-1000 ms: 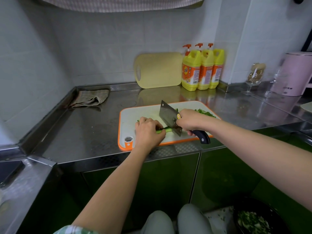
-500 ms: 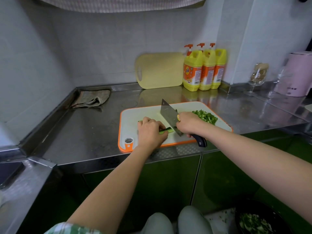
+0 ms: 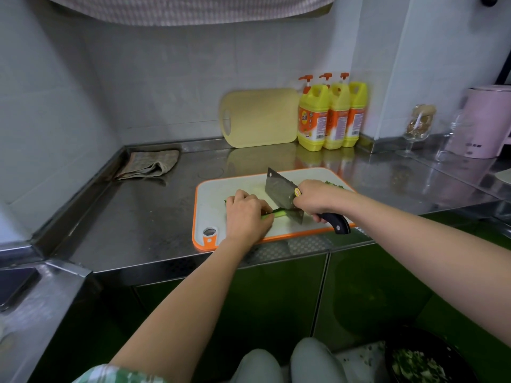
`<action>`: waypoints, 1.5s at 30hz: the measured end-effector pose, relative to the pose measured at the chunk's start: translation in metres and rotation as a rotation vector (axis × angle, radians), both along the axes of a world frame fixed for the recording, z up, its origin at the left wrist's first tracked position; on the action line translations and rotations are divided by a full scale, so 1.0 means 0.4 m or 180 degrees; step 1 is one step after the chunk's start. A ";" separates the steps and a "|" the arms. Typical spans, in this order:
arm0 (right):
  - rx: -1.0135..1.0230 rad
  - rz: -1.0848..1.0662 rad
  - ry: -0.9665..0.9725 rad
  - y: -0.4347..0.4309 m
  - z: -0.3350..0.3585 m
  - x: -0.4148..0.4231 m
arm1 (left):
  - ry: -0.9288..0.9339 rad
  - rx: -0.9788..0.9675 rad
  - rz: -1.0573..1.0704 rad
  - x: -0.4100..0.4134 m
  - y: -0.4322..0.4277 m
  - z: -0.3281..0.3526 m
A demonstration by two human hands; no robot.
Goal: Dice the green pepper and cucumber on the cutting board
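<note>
Mid-cut on the cutting board [image 3: 213, 200], both hands loaded.
Left hand [image 3: 247, 214] is palm down with fingers curled, pinning a green strip [image 3: 279, 213] to the board's near half; can't tell if it's pepper or cucumber. Right hand [image 3: 318, 200] is wrapped round the cleaver [image 3: 279, 193] handle, blade tilted, lower edge on the strip just beside the left hand. Diced greens [image 3: 333, 184] show behind the right hand. Board sits at the tabletop [image 3: 154, 217] front edge.

A single wide-angle view looks forward and down from head height onto the shiny stainless-steel counter [image 3: 143, 222]. The white, orange-rimmed plastic cutting board [image 3: 213, 200] sits close, mid-frame.
</note>
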State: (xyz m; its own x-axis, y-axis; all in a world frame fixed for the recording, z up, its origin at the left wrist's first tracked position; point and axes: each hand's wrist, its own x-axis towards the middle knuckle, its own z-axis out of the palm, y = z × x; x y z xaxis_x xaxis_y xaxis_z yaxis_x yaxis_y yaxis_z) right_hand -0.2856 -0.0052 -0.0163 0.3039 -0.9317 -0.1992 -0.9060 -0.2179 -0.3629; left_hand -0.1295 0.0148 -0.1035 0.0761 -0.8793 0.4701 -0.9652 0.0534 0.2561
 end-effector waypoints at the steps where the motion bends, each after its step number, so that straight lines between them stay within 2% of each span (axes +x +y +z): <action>1: -0.0005 -0.0001 0.0010 0.005 0.001 0.003 | 0.0020 -0.0011 0.0006 0.001 0.000 -0.002; 6: -0.0158 -0.0012 0.0027 0.005 -0.030 0.033 | 0.0258 -0.0083 -0.0018 0.008 -0.002 -0.013; 15: -0.0342 -0.0122 -0.0421 -0.016 -0.033 0.010 | 0.0374 -0.0140 -0.0118 0.016 0.000 -0.026; 20: -0.0002 0.0028 -0.0120 -0.004 0.005 0.006 | 0.0306 -0.0103 -0.0089 0.015 -0.004 -0.026; 26: -0.0064 0.0001 0.0000 -0.004 -0.026 0.031 | 0.0322 -0.0076 -0.0074 0.011 -0.001 -0.023; 31: -0.0380 -0.0081 -0.0304 -0.011 -0.068 0.039 | 0.0368 -0.0084 -0.0058 0.013 0.001 -0.023; 35: -0.0391 -0.0174 -0.0494 -0.019 -0.054 0.019 | 0.0310 -0.0134 -0.0055 0.014 0.000 -0.028; 41: -0.0090 -0.0001 -0.0042 0.002 -0.025 0.014 | 0.0326 -0.0149 -0.0029 0.011 0.002 -0.027; 45: -0.0098 0.0021 -0.0017 0.000 -0.038 0.031 | 0.0366 -0.0175 -0.0023 0.010 0.001 -0.028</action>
State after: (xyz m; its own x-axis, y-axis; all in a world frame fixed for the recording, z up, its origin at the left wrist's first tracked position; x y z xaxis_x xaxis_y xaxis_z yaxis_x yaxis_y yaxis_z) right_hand -0.2733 -0.0053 -0.0315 0.3111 -0.9353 -0.1687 -0.9025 -0.2351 -0.3608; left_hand -0.1254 0.0153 -0.1147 0.1259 -0.8533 0.5060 -0.9291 0.0773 0.3616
